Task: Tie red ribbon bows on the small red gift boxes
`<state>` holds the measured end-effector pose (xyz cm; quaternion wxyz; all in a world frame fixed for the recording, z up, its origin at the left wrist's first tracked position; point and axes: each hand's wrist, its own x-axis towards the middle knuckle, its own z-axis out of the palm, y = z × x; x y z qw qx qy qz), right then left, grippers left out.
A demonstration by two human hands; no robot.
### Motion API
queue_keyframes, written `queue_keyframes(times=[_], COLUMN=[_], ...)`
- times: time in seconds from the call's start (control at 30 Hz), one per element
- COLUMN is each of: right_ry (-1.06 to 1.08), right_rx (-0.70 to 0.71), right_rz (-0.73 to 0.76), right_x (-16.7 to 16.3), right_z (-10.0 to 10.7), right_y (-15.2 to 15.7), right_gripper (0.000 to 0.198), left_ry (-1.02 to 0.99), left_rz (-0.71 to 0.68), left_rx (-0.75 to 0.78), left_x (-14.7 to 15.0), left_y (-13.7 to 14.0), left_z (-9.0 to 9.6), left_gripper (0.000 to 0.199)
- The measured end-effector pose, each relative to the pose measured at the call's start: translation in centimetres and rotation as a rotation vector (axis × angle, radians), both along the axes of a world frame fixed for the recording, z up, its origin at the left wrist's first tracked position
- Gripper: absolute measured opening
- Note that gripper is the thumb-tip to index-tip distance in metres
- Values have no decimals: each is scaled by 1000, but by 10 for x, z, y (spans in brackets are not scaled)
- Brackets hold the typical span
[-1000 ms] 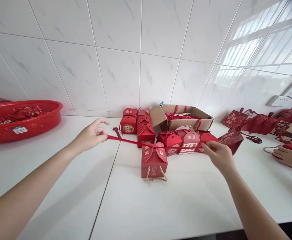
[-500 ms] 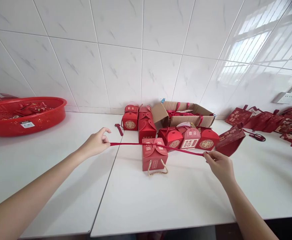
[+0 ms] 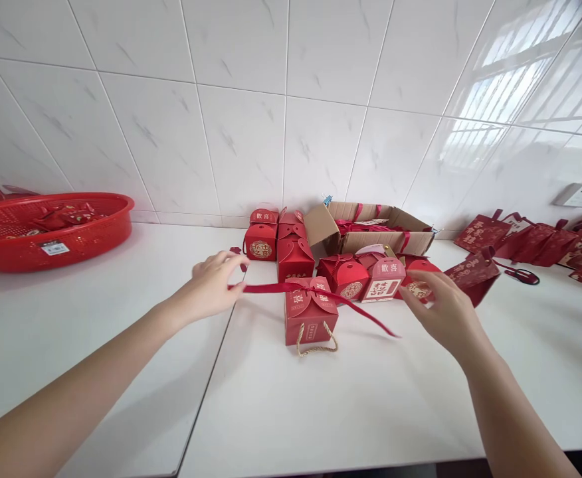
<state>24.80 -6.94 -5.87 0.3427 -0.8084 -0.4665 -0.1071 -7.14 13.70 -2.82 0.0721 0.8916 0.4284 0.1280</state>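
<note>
A small red gift box point(image 3: 307, 325) with gold-printed characters and a twisted rope handle point(image 3: 317, 350) stands on the white table, its top flaps folded together. A narrow red ribbon point(image 3: 353, 307) runs across the top of this box. My left hand point(image 3: 215, 284), on the box's left, pinches one end of the ribbon. The ribbon's other end hangs loose in the air to the right of the box. My right hand point(image 3: 440, 307) is a short way beyond that loose end, thumb and fingers apart, holding nothing.
Behind are several red gift boxes point(image 3: 295, 259) and an open cardboard box point(image 3: 388, 240) of red ribbons. A red plastic basket point(image 3: 96, 232) sits at left. Red paper bags point(image 3: 475, 275) and black-handled scissors point(image 3: 523, 275) lie at right. A tiled wall point(image 3: 241, 146) closes the back.
My right hand has let go of its ribbon end, which has dropped slightly. My left hand has moved right, toward the box, with its end, and the ribbon is slack.
</note>
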Motion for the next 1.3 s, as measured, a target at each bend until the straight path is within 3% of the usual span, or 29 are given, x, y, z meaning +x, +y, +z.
queue_keyframes(times=[0.07,0.13,0.27,0.47,0.63,1.03,1.2,1.3], right_ry=[-36,-36,-38,-35,-17,82,34,67], right_rx=[-30,-154,-451,-653,-796,-824,-826,-796], right_rz=[135,357,561,653,658,677,650,652], right_x=[-19,-37,-58,-65,-69,-60,-64,-61], right_z=[27,51,75,62,57,58,57,58], right_y=[14,30,58,88,100,97,98,97], right_gripper=[34,29,38,53,35,23,29,49], left_ry=[-56,-46,65,91,109,65,103,126], left_rz=[-158,-277,-329,-320,-327,-329,-324,-310], left_rx=[-107,-185,-350,-375,-397,-400,-400,-419], left_x=[21,42,72,79,79,83,86,85], left_y=[-16,-27,-34,-30,-25,-26,-30,-31], left_z=[14,24,27,16,13,8,8,10], left_gripper=[34,32,35,26,25,27,25,29])
